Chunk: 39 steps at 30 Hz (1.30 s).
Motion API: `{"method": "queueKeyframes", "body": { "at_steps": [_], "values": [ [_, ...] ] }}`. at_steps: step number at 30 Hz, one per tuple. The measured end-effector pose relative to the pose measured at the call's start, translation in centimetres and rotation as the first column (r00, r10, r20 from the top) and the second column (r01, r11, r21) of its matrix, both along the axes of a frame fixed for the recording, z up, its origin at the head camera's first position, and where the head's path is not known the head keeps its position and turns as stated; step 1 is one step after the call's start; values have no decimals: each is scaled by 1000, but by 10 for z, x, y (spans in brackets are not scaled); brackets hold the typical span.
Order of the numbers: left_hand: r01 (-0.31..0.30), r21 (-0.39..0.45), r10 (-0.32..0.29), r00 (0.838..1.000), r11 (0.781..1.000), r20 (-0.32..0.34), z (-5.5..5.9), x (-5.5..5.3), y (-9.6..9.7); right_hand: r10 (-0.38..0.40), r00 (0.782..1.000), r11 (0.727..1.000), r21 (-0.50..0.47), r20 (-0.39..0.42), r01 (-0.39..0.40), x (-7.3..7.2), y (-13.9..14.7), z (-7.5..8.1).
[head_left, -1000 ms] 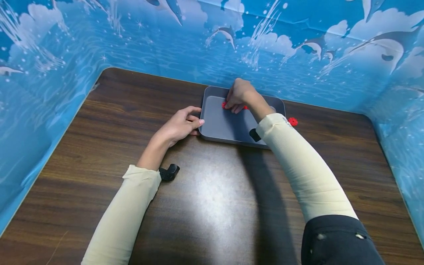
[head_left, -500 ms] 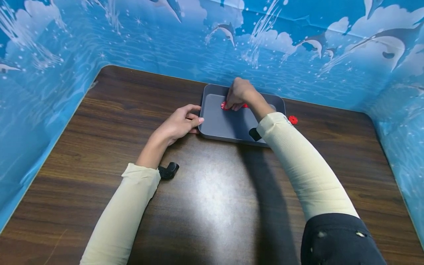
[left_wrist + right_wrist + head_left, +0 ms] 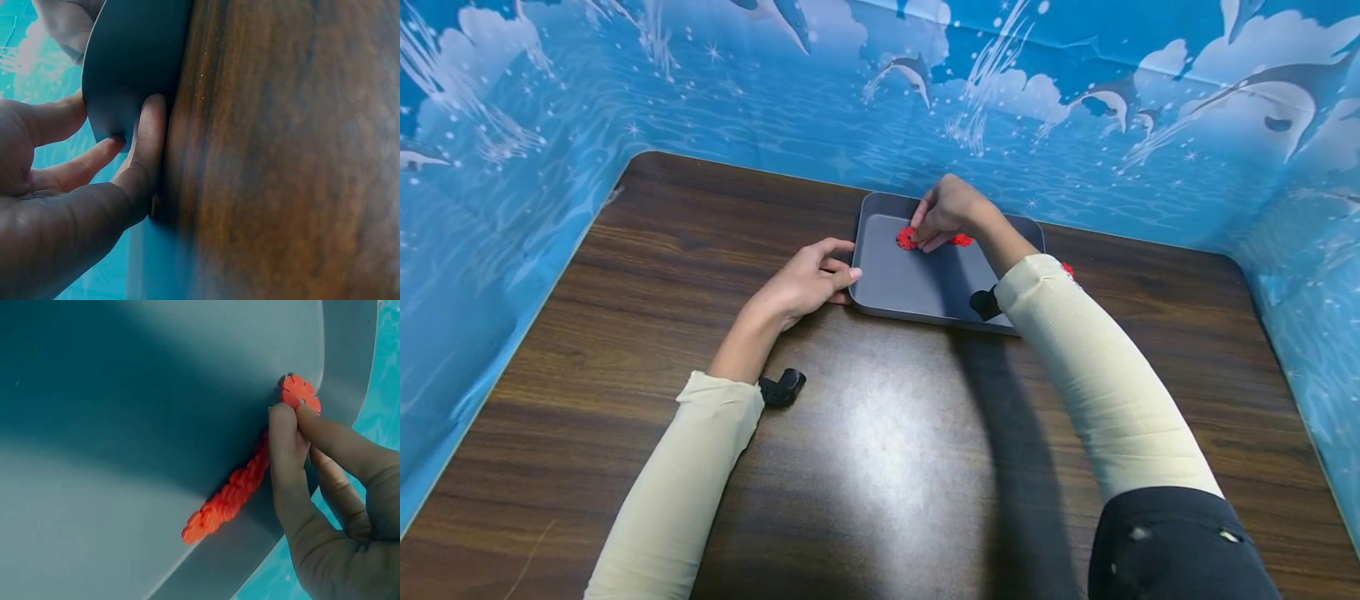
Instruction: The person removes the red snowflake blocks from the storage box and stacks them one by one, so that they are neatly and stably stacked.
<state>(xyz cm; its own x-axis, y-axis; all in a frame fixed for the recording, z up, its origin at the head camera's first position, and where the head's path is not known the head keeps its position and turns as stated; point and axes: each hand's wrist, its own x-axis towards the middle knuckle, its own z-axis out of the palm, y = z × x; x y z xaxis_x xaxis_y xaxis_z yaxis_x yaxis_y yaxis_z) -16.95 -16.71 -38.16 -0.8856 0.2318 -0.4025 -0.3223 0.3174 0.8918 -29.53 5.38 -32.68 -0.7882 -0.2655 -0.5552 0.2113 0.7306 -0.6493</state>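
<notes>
My right hand reaches into the grey tray, thumb and forefinger pinching the edge of a red notched plastic disc. That disc shows left of the fingertips in the head view. Behind the fingers runs a line of overlapping red discs, its upper end hidden by the hand; part of the line shows right of the hand in the head view. My left hand rests against the tray's left side, fingertips on the outer wall and at the rim.
Another red piece lies right of the tray, mostly behind my right sleeve. The brown wooden table ends at a blue dolphin-print curtain close behind the tray.
My right hand has drawn slightly right, and more of the pinched disc shows. The sleeve now covers most of the piece outside the tray. The left hand and tray have stayed put.
</notes>
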Motion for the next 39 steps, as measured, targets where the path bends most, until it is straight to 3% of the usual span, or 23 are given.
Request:
{"method": "queueKeyframes", "body": {
  "at_steps": [7, 21, 34, 39],
  "values": [
    [12, -1, -12, 1000, 1000, 0, -1, -1, 0, -31, 999, 998, -61, 33, 33, -1, 16, 10],
    [22, 1, -22, 1000, 1000, -3, -1, 1, 0, -63, 997, 998, 21, 45, 62, -7, 57, 29],
    [20, -3, -20, 1000, 1000, 9, -1, 1, -1, -74, 993, 997, 17, 92, 73, -10, 122, 41],
    [16, -1, -16, 1000, 1000, 17, 0, 1, 0, -35, 996, 997, 76, 82, 29, -8, 146, 44]
  ]
}}
